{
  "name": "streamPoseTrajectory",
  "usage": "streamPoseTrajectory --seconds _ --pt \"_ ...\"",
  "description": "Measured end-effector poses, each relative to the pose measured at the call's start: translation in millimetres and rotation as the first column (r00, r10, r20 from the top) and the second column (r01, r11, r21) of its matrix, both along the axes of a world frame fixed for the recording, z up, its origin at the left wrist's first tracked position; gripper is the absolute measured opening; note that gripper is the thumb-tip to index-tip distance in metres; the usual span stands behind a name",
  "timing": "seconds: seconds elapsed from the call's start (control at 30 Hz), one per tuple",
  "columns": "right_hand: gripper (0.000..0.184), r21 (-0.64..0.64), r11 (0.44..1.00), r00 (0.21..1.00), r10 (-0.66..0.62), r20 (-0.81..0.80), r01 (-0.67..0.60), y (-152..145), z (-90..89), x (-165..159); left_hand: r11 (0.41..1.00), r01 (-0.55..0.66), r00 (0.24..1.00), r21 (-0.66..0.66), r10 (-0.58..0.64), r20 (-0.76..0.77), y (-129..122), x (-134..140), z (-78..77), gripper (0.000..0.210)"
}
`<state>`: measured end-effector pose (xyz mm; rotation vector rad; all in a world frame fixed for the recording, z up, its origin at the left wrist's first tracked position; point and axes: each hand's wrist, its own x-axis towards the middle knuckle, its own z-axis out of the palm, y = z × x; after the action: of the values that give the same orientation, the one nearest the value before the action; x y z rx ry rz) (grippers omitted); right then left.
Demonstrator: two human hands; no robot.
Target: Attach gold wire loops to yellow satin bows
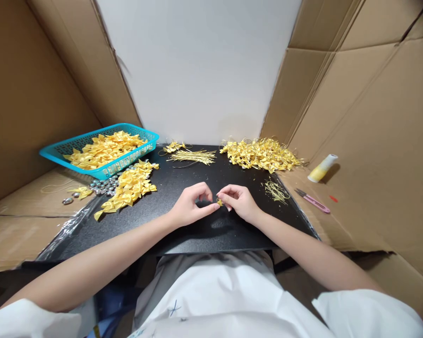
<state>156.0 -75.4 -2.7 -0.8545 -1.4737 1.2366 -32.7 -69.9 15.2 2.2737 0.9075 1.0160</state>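
Over the middle of the black table, my right hand [240,203] is closed in a pinch on a small yellow ribbon bow [219,202], mostly hidden by the fingertips. My left hand [194,204] is open beside it, its thumb tip at the bow and its index finger curved away with a gap between. Left of the hands lies a pile of yellow ribbon bows [132,185], with silver beads [105,186] next to it. A bundle of cut gold cords [193,157] lies beyond the hands. At the back right is a heap of yellow bows with gold cord loops [262,155].
A turquoise basket [107,172] of yellow ribbon pieces stands at the back left. Cord scraps [276,192] lie on the right of the black table [183,241]. Pink thread snips [313,201] and a thread spool [322,168] rest on cardboard. Cardboard walls [366,141] flank both sides.
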Motion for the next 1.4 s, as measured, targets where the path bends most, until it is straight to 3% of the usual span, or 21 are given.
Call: streamPoseTrajectory --seconds 0.17,0.4,0.57,0.77,0.9,1.2,1.4 --pt "0.033 0.010 1.000 1.000 0.000 0.013 0.000 -1.7 1.1 -1.8 0.992 0.070 0.997 -0.108 -0.072 -0.017 0.4 1.9 -0.5 0.030" --pt "0.029 -0.034 0.999 1.000 0.004 -0.019 -0.004 -1.6 0.3 -1.2 0.996 0.046 0.999 -0.080 -0.048 -0.026 3.6 0.6 -3.1 0.024" --pt "0.028 -0.174 0.983 0.995 0.040 -0.096 -0.056 1.7 -2.4 -1.0 0.997 0.077 0.997 0.029 -0.076 -0.026 3.6 -1.2 -2.2 0.020" --pt "0.028 -0.384 0.905 0.967 0.098 -0.235 -0.185 3.1 -1.2 0.5 0.984 0.097 0.995 0.149 -0.090 -0.048 2.5 -1.6 -0.5 0.016" --pt "0.028 -0.445 0.871 0.961 0.100 -0.257 -0.210 3.0 -0.8 2.6 0.981 0.078 0.996 0.177 -0.069 -0.055 2.3 -0.8 -1.9 0.015" --pt "0.026 -0.212 0.975 0.976 0.022 -0.215 -0.069 -0.7 -4.6 -3.3 0.986 -0.159 0.985 0.051 0.154 0.079 0.3 3.5 -5.5 0.009" --pt "0.024 -0.127 0.992 0.985 -0.047 -0.165 0.026 -2.0 -4.4 -5.7 0.991 -0.124 0.990 0.050 0.120 0.075 -1.8 2.9 -1.4 0.016"
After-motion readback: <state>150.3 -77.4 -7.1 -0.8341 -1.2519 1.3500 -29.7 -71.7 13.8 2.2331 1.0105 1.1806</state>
